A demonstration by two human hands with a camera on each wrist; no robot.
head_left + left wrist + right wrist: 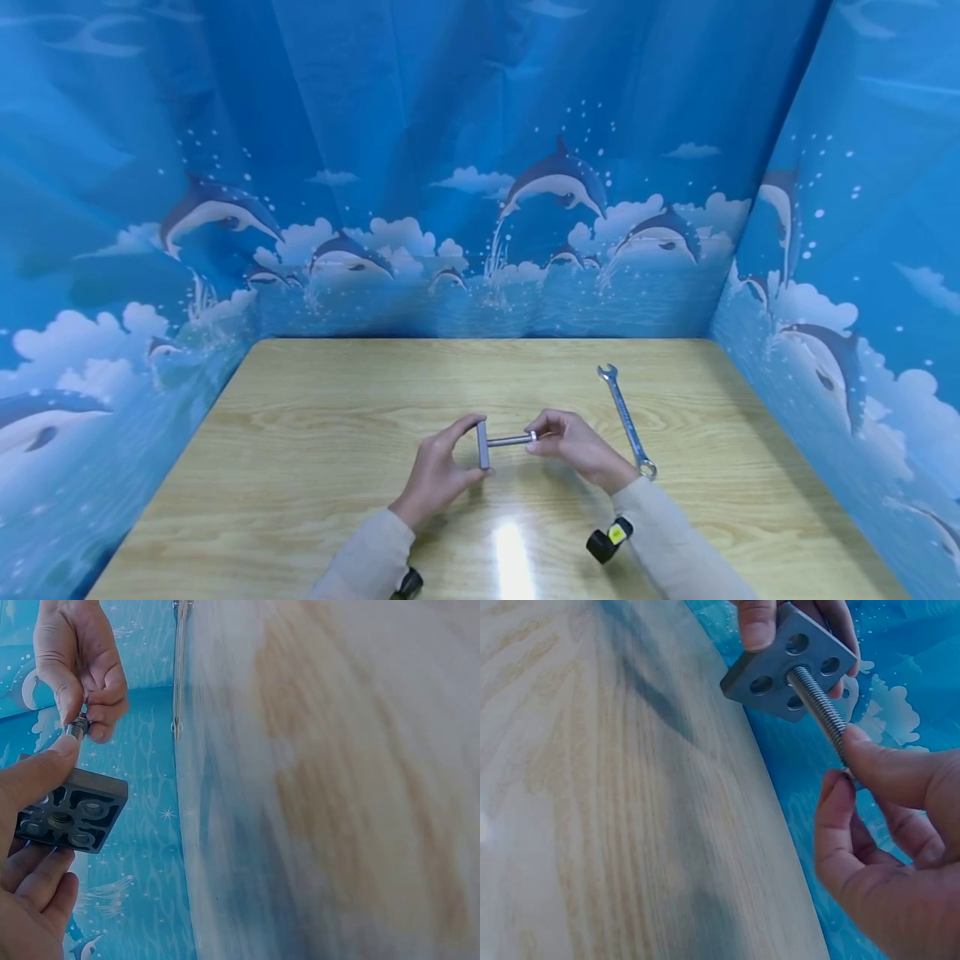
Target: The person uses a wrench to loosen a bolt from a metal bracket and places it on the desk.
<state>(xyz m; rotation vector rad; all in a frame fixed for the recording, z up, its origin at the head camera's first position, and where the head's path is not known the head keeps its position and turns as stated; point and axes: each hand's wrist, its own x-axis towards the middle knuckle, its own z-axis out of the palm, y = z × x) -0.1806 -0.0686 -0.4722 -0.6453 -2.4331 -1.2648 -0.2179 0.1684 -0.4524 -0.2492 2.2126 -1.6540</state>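
Note:
A square grey plate (774,671) with round holes is gripped at its edges by my left hand (441,473). From the plate's middle a long threaded bolt (821,707) sticks out towards the right. My right hand (576,450) pinches the bolt's far end between thumb and fingers, where a small hex piece shows in the head view. The left wrist view shows the plate's ribbed underside (71,814), with a threaded hole at its centre. Both hands hold the piece above the table, with the bolt roughly level.
A combination wrench (627,421) lies on the wood-grain table (337,400), just beyond the right forearm. Blue curtains (450,167) printed with dolphins stand along the back and both sides. Each wrist carries a small black camera (609,540).

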